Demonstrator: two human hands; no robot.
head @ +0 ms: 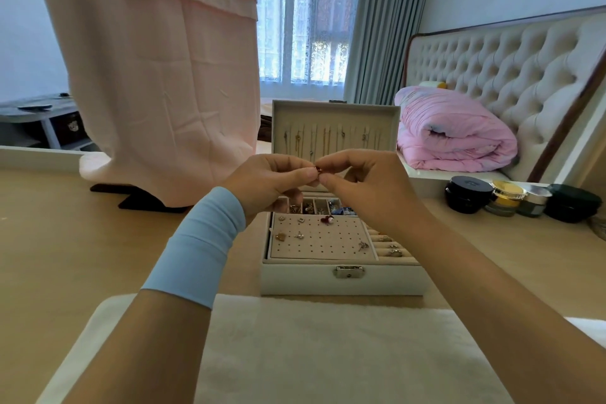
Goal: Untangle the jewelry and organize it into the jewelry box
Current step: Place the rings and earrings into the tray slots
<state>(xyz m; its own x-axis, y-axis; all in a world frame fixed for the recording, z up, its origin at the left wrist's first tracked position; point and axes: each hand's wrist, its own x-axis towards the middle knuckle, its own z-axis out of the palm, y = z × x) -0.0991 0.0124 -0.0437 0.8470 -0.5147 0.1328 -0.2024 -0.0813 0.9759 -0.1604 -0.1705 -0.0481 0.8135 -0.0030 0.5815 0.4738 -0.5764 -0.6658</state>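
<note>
The white rectangular jewelry box [344, 284] has a smooth, matt, leather-like skin. Its silver clasp [349, 271] is polished metal. The beige perforated earring panel [324, 241] is velvety cloth.

The pale tabletop [49, 239] has a smooth, matt wood finish. The white mat [311, 354] has a fluffy pile. The light-blue sleeve [200, 249] is smooth stretch cloth. The black round jar [467, 195] is glossy. The finish of the small red jewelry piece [318, 169] is not discernible.

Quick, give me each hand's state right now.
Left hand: closed, pinching the small red jewelry piece.
Right hand: closed, pinching the same piece from the other side.
</note>
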